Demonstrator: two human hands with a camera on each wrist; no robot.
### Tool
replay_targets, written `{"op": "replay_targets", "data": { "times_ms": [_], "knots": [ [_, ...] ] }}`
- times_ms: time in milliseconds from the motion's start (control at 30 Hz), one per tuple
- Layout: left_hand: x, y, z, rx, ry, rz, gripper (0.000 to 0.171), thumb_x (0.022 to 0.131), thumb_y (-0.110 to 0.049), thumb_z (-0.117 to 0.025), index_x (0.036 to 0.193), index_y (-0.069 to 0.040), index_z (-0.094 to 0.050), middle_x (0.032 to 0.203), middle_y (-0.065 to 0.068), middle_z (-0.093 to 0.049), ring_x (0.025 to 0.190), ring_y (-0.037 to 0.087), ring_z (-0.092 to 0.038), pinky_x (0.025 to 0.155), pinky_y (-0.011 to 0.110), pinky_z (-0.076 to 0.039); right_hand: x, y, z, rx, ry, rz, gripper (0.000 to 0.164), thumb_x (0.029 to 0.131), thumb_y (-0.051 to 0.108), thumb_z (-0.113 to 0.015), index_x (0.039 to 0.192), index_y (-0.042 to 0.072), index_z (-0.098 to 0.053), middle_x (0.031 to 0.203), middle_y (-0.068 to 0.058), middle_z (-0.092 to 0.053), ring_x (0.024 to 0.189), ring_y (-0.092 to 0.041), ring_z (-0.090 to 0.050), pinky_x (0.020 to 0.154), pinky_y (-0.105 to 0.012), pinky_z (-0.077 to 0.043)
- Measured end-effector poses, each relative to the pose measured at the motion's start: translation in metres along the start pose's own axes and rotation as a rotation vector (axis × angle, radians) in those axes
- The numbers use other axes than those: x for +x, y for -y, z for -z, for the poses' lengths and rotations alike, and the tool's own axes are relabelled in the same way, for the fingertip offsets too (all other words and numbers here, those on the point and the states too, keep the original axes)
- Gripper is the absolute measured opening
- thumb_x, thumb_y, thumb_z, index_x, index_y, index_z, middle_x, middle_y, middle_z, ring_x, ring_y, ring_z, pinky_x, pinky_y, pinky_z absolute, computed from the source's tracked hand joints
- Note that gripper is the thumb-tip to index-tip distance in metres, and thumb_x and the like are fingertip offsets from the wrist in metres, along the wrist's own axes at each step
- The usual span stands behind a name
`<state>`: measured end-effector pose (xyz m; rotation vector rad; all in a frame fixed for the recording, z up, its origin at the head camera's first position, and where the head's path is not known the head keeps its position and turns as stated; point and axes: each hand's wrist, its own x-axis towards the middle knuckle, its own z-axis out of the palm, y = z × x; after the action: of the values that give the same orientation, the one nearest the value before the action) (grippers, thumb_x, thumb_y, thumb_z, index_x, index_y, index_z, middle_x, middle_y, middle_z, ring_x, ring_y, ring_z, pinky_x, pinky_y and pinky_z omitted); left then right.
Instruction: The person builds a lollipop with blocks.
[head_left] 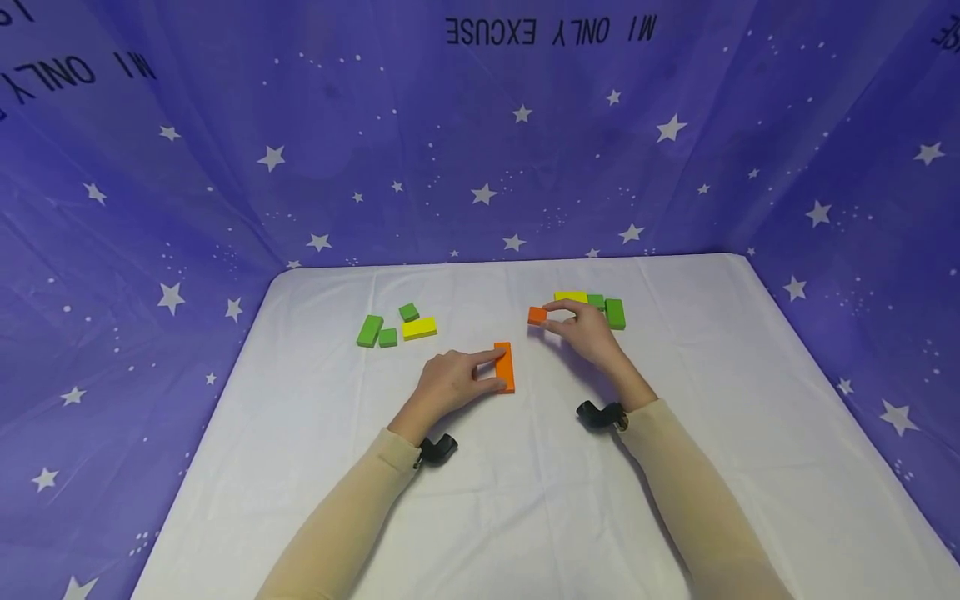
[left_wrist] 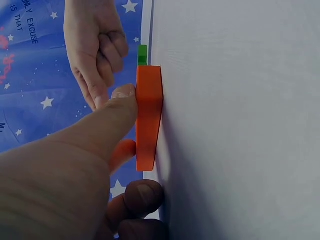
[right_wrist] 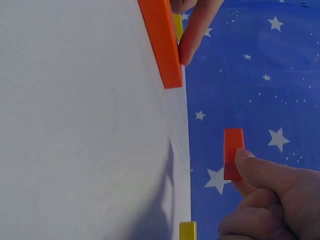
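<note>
A long orange block [head_left: 507,372] lies on the white table in front of my left hand [head_left: 450,379]. The thumb and index finger of that hand, spread apart, rest on the block's upper face, as the left wrist view also shows. To the right, my right hand [head_left: 588,333] pinches a small orange block [head_left: 537,316] between thumb and index finger. In the right wrist view this small orange block [right_wrist: 233,150] is held up off the table, with the other fingers curled below the thumb.
Left on the table lie a green oblong block [head_left: 370,331], two small green blocks [head_left: 387,337] and a yellow block [head_left: 419,328]. Behind the right hand are another yellow block [head_left: 572,297], a small green block [head_left: 596,302] and a green oblong block [head_left: 615,314]. A blue starry curtain [head_left: 480,150] surrounds the table.
</note>
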<state>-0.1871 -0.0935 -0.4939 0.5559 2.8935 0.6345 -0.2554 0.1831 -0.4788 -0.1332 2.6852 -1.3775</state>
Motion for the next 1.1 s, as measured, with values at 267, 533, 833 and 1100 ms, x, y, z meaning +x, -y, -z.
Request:
{"op": "replay_targets", "data": {
  "times_ms": [267,533,833,1100],
  "knots": [
    [-0.002,-0.003,0.0,0.029,-0.013,0.002,0.062,0.091,-0.066,-0.073,0.148,-0.042,-0.062,0.06,-0.006,-0.05,0.054,0.014,-0.041,0.054,0.03,-0.033,0.003,0.01,-0.014,-0.001,0.026,0.002,0.04,0.097,0.034,-0.076,0.134,0.02,-0.073,0.059,0.004,-0.047,0.058,-0.015,-0.043,0.057,-0.028,-0.035],
    [-0.003,-0.004,-0.002,0.06,-0.04,-0.014,0.062,0.091,-0.066,-0.073,0.147,-0.042,-0.063,0.057,-0.007,-0.049,0.052,0.013,-0.038,0.052,0.029,-0.031,0.006,0.014,-0.028,-0.014,0.065,0.003,0.039,0.097,0.035,-0.076,0.133,0.02,-0.073,0.059,0.004,-0.047,0.058,-0.015,-0.044,0.057,-0.028,-0.035],
    [-0.003,-0.005,-0.002,0.073,-0.061,-0.035,0.064,0.091,-0.068,-0.072,0.148,-0.041,-0.063,0.057,-0.008,-0.041,0.052,0.013,-0.037,0.052,0.029,-0.032,0.009,0.014,-0.041,-0.01,0.098,0.005,0.036,0.097,0.032,-0.075,0.131,0.02,-0.074,0.073,-0.002,-0.063,0.063,-0.014,-0.047,0.058,-0.027,-0.037],
    [-0.003,-0.005,-0.003,0.061,-0.055,-0.029,0.065,0.09,-0.068,-0.072,0.148,-0.04,-0.063,0.056,-0.008,-0.038,0.053,0.014,-0.038,0.053,0.029,-0.033,0.008,0.015,-0.047,-0.026,0.122,0.019,0.038,0.097,0.034,-0.076,0.131,0.018,-0.075,0.084,-0.004,-0.071,0.071,-0.017,-0.056,0.063,-0.028,-0.041]
  ]
}}
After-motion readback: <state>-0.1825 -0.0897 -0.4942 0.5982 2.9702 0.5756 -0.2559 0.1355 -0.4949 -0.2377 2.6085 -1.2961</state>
